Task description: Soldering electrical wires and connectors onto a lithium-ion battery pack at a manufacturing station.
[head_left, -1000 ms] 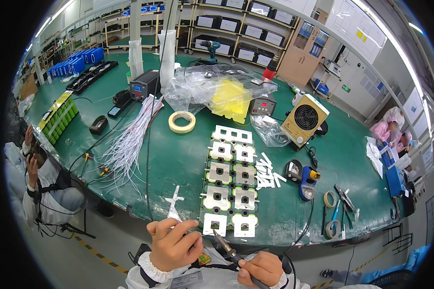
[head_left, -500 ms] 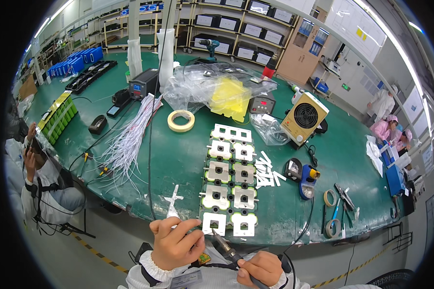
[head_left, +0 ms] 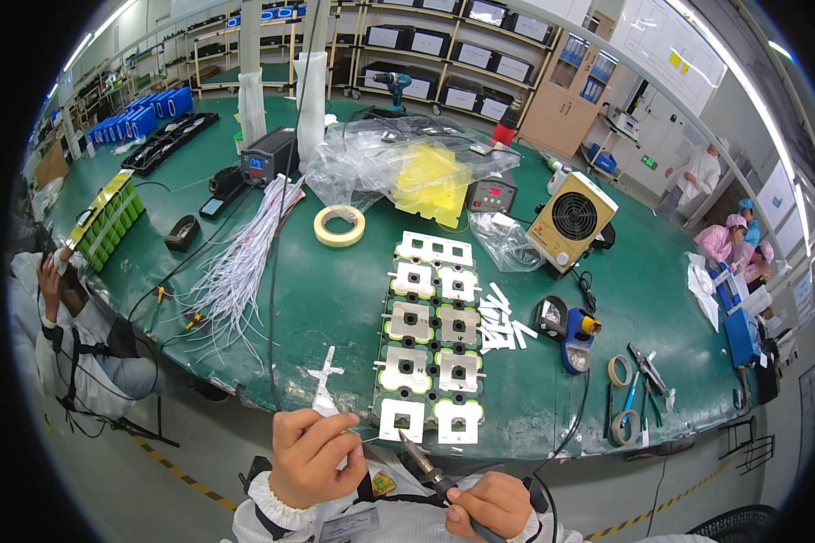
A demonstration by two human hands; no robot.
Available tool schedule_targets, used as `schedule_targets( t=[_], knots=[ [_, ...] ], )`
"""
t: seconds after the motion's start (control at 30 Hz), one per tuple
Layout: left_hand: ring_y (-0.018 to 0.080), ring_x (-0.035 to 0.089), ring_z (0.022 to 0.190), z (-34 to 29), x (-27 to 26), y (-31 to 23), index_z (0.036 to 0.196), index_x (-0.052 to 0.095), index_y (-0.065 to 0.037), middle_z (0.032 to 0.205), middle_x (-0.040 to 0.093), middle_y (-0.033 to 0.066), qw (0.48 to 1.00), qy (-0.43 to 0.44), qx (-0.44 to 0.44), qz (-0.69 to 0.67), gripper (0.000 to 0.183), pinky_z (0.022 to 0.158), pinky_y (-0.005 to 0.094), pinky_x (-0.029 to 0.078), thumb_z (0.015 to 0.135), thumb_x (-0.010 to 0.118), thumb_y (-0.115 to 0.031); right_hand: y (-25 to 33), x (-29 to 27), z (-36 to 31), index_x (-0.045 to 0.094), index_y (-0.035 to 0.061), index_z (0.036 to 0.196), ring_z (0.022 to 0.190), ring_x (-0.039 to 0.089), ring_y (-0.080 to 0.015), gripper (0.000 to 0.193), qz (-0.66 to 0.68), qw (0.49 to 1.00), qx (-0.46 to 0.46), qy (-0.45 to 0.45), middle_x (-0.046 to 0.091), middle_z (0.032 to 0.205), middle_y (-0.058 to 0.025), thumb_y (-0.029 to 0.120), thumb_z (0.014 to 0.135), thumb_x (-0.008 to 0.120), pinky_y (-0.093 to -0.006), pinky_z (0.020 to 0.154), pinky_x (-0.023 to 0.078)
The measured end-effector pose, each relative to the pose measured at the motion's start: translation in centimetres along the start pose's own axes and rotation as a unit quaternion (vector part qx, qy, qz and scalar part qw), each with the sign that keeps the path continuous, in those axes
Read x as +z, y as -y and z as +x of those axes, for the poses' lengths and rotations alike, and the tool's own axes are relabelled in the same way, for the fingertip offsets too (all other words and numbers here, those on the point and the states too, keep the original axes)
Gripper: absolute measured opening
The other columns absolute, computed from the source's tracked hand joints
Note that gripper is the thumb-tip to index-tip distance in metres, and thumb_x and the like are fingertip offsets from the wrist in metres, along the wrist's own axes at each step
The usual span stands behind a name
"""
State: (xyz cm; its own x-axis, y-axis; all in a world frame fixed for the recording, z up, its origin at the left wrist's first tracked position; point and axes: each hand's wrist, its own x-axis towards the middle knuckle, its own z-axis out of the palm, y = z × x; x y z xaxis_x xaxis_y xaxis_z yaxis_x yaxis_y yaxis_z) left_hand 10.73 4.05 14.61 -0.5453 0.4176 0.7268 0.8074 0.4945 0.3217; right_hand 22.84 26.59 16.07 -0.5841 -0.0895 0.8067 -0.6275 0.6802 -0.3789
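My right hand [head_left: 491, 503] grips a soldering iron [head_left: 433, 474], its metal tip at the lower left plate of a battery pack [head_left: 423, 337]. Pale metal plates, with square cutouts, lie in two columns over the pack's green cells. My left hand [head_left: 313, 460] is left of the pack's near corner. Its thumb and forefinger are pinched on what looks like a thin solder wire [head_left: 369, 441], too fine to see clearly. Just beyond that hand lies a whitish strip [head_left: 324, 380] on the green table. Small white strips [head_left: 500, 319] are scattered right of the pack.
A bundle of white wires [head_left: 244, 262] and a tape roll [head_left: 340, 226] lie left of the pack. Beyond are plastic bags, yellow sheets [head_left: 433, 181] and a fan unit [head_left: 572, 222]. An iron stand [head_left: 580, 339] and pliers [head_left: 647, 369] lie right. A co-worker's hand [head_left: 50, 285] shows far left.
My left hand has drawn a little left and down, away from the pack's corner. The iron and my right hand stay nearly still. A hanging black cable has shifted slightly left.
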Motion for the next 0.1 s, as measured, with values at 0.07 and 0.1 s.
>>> schedule_targets(
  t=[0.07, 0.1],
  knots=[
    [0.0248, 0.056, 0.088, -0.11, -0.14, -0.06, 0.08, 0.068, -0.012, 0.106, 0.073, 0.0018, 1.0, 0.023, 0.012, -0.003, 0.017, 0.084, 0.0392, 0.042, 0.065, 0.071, -0.006, 0.04, 0.1, -0.09, 0.073, -0.0001, 0.089, 0.049, 0.053, -0.0193, 0.008, 0.003, 1.0, 0.003, -0.003, 0.057, 0.066, -0.0058, 0.003, 0.082, 0.076, -0.0332, 0.043, 0.038],
    [0.0242, 0.057, 0.091, -0.14, -0.23, -0.09, 0.083, 0.069, -0.012, 0.108, 0.074, 0.0024, 0.999, 0.031, 0.013, -0.005, 0.017, 0.086, 0.0409, 0.042, 0.067, 0.071, -0.007, 0.04, 0.2, -0.09, 0.073, 0.0, 0.09, 0.049, 0.053, -0.0193, 0.009, 0.006, 1.0, 0.005, -0.006, 0.057, 0.066, -0.0058, 0.003, 0.082, 0.076, -0.0333, 0.043, 0.038]
  ],
)
